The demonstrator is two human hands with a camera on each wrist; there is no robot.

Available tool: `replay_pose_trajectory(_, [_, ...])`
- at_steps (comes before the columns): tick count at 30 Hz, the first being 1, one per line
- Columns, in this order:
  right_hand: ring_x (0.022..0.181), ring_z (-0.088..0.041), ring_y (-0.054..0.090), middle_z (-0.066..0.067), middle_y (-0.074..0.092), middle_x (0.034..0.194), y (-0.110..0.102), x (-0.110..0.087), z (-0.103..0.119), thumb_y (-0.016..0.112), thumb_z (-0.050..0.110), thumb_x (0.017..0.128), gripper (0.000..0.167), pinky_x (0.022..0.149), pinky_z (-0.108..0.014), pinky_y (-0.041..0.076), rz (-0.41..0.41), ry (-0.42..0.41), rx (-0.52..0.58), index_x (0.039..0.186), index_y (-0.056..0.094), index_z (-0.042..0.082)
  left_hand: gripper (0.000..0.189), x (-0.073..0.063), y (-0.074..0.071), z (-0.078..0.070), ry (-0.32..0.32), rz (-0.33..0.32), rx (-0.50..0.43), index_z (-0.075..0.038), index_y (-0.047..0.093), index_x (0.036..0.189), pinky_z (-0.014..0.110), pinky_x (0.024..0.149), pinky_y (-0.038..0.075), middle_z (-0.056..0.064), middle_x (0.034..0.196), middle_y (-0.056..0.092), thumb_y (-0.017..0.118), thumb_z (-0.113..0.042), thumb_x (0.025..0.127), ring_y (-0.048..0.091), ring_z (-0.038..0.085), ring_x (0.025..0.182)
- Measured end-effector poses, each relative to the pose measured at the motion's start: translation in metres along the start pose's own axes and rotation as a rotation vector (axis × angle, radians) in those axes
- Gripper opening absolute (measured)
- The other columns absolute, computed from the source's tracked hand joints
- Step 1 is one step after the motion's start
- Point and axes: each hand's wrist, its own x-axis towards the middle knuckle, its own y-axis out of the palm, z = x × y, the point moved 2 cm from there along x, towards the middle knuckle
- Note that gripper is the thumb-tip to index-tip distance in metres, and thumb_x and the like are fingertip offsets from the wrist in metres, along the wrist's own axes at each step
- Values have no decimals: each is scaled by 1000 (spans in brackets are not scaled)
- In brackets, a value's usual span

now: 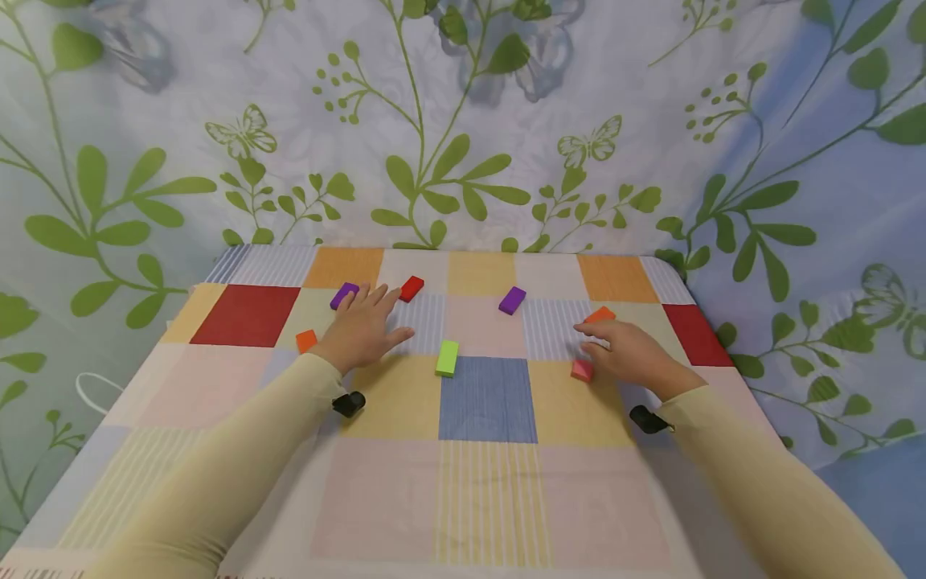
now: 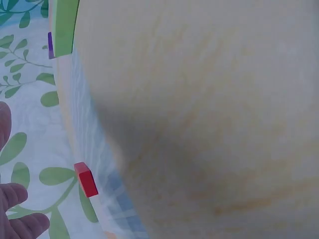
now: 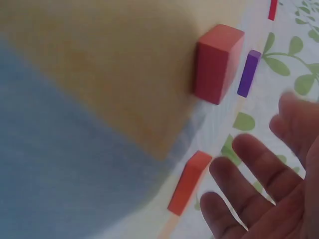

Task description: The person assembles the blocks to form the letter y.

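Note:
Small rectangular blocks lie scattered over a patchwork tablecloth. My left hand [image 1: 364,328], fingers spread and holding nothing, is near a purple block [image 1: 343,296], a red block [image 1: 411,289] and an orange block [image 1: 306,341]. To its right lies a lime green block [image 1: 447,359]. My right hand [image 1: 635,355] holds nothing either, its fingers loosely extended. It partly covers a second orange block [image 1: 602,314] in the head view; a pinkish-red block [image 3: 215,64] lies close by. Another purple block [image 1: 512,301] sits between the hands, farther back.
The patchwork tablecloth [image 1: 492,402] covers the table up to a hanging fabric backdrop [image 1: 289,209] with green leaves and butterflies. A white cable loop [image 1: 90,394] shows beyond the table's left edge. Black wrist cameras sit under both cuffs.

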Motion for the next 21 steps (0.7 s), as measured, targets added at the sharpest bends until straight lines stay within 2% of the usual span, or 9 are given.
replay_pose_trajectory(6, [125,-41,65,-21,70,134,5,-15,-4,81,24,94,53,106,-59,52,63,-21,7,139,66,0,84,-2,4,0,8,-2,4,-12,30,167,67,130,10,20,173,27,57,-59,102,13,49,162])
replay_pose_trajectory(9, [107,-31,68,-14,72,120,10,-18,-7,86,27,88,57,96,-51,57,74,-20,12,136,69,1,83,-3,4,0,13,-4,6,-12,31,166,67,129,11,19,172,29,58,-58,102,14,49,161])
replay_pose_trajectory(13, [91,-18,59,-5,70,106,16,-17,-10,89,27,85,55,82,-39,54,85,-27,2,131,72,1,82,-4,4,1,14,-1,1,-12,32,166,68,129,11,19,172,30,59,-57,102,14,50,161])
replay_pose_trajectory(16, [91,-17,59,-6,70,106,19,-16,-11,87,24,87,51,82,-38,55,87,-31,10,130,73,1,83,-4,5,2,12,6,-6,-13,31,166,68,129,10,19,172,30,59,-57,102,14,50,161])
replay_pose_trajectory(21, [96,-23,62,-12,72,112,21,-16,-10,85,21,89,47,86,-43,57,87,-5,21,131,72,1,84,-3,8,3,5,18,-16,-14,30,167,67,129,9,18,172,29,59,-57,101,13,49,162])
